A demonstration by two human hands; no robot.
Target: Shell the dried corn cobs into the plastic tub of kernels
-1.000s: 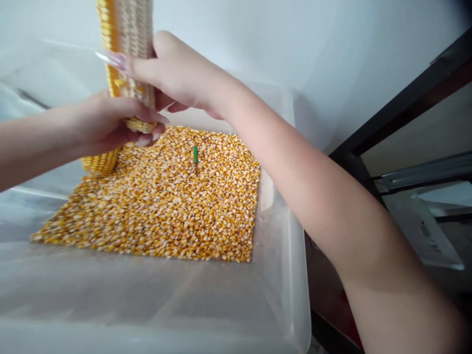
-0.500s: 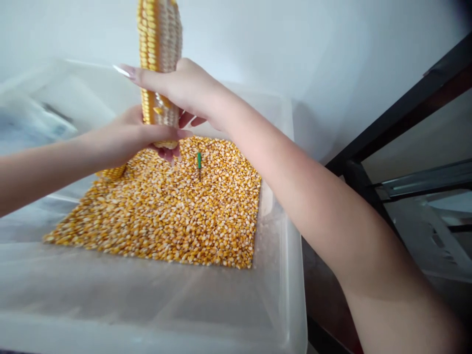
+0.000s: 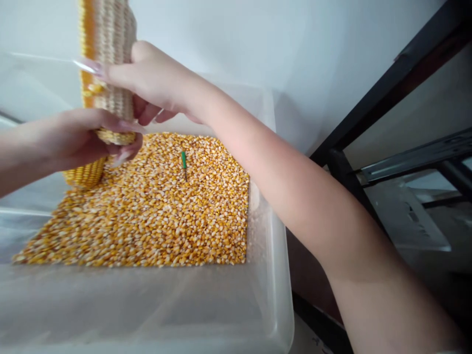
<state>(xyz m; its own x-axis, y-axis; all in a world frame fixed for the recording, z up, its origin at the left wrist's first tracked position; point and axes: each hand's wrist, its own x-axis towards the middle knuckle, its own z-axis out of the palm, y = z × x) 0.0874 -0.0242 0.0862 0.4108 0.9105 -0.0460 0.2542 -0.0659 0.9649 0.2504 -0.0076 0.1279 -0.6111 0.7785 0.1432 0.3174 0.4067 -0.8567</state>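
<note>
An ear of corn (image 3: 115,46) stands upright between my hands, bare cob on its right side and yellow kernels along its left. My left hand (image 3: 84,132) is wrapped round the ear's lower end. Higher up, my right hand (image 3: 147,78) grips it, with the thumb pressed across the front beside a few loose-looking kernels. Beneath the hands, loose corn kernels (image 3: 165,211) cover the floor of a translucent plastic bin (image 3: 147,305). On the kernels lies a small screwdriver (image 3: 183,160) with a green handle. Another ear of corn (image 3: 85,173) rests at the left, partly hidden by my left hand.
A pale wall (image 3: 236,39) rises behind the bin. To the right stands a dark frame (image 3: 383,93) with crossbars, and a clear plastic piece (image 3: 416,221) shows behind it.
The ear and both hands have shifted left in view and turned, so more bare cob faces me. More of the second ear shows. The bin also sits slightly further left in view.
</note>
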